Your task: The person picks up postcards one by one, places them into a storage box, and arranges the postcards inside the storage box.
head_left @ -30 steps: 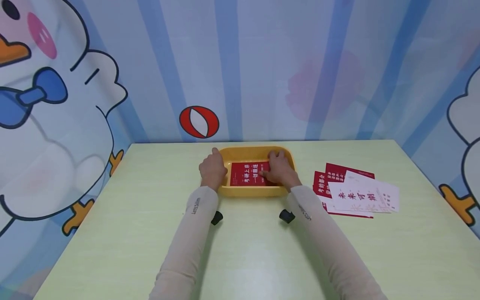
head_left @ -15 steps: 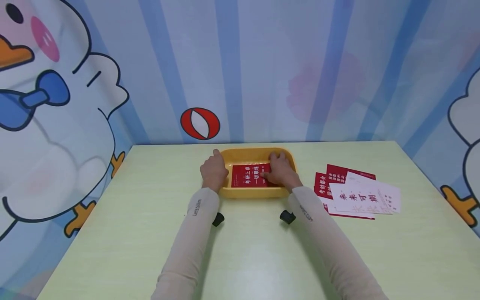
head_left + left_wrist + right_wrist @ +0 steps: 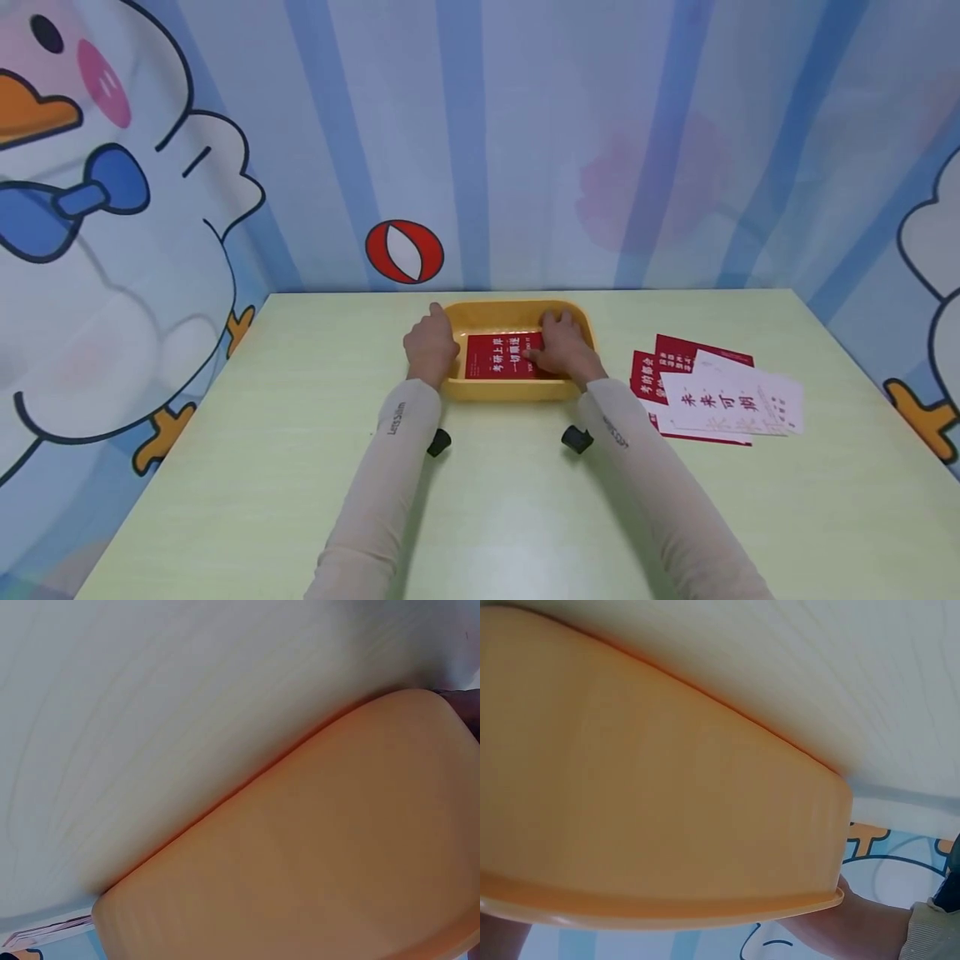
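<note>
Worktop point(image 3: 495, 517), yellow tray point(image 3: 510, 391) that stood near its far edge, cards point(image 3: 720, 400) that overlapped to the right, left hand point(image 3: 432, 347) whose grip held the tray's left end, right hand point(image 3: 567, 347) over its right end, grip unclear, red card point(image 3: 497, 357) that lay inside the tray

A pale yellow-green tabletop point(image 3: 480, 508) with faint wood grain carries everything, its far edge running straight across the head view. Near the middle of that edge a yellow tray point(image 3: 513, 390) with rounded corners sits upright, its base touching the surface. To its right, well apart from it, lies a fanned, overlapping pile of red cards point(image 3: 647, 373) and white cards point(image 3: 712, 402), printed with Chinese characters.
</note>
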